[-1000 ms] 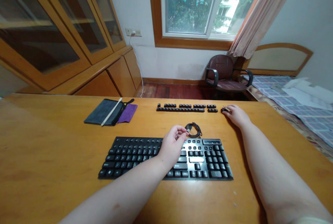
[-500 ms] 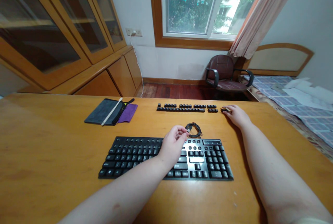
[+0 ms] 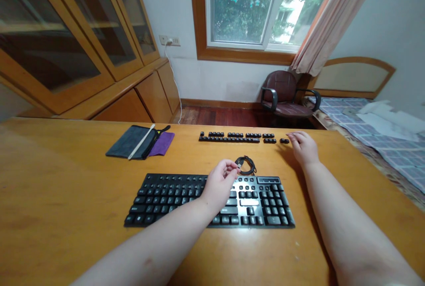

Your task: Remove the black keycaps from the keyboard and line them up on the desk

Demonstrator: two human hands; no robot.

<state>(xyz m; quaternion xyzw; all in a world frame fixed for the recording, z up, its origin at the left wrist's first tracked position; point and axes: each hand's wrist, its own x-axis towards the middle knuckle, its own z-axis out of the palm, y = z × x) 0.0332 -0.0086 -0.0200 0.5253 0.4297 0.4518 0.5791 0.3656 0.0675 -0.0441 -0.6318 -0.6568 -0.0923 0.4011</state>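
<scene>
A black keyboard lies flat on the wooden desk, with bare switches showing in its upper rows at the right. Over its middle, my left hand hovers with fingers curled in toward the thumb; whatever they may pinch is hidden. Just beyond those fingertips is the keyboard's coiled black cable with its metal plug. My right hand is at the far right, fingers forward and apart from the thumb, beside a small group of black keycaps. More keycaps stand in two rows to the left of that group.
Left of the keycaps lie a dark grey pouch, a pale flat stick on it, and a purple cloth. Past the desk's far edge are an armchair, a bed and a wooden cabinet.
My right hand has lifted slightly off the keycaps at the far right, which now show uncovered beside its fingertips. My left hand stays over the keyboard. The view has shifted a little.
</scene>
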